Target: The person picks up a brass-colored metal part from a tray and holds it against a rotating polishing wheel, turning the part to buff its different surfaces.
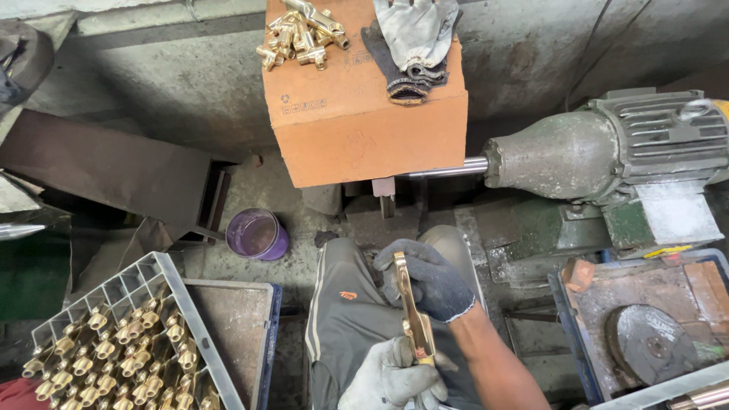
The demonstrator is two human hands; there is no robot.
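Note:
A long polished brass piece [414, 313] stands nearly upright over my lap. My right hand [431, 279], in a dark knit glove, grips its upper end. Below it, my left hand [391, 377], in a light grey glove, is closed around the lower end. My knees in grey trousers [345, 304] lie beneath both hands.
In front stands a cardboard box [364, 129] carrying a heap of brass fittings [300, 34] and spare gloves [414, 42]. A grey motor [607, 152] with a bare shaft [448, 168] sits right. A purple cup [258, 234], a grey crate [152, 273] of brass fittings and a blue tray [577, 334] lie around.

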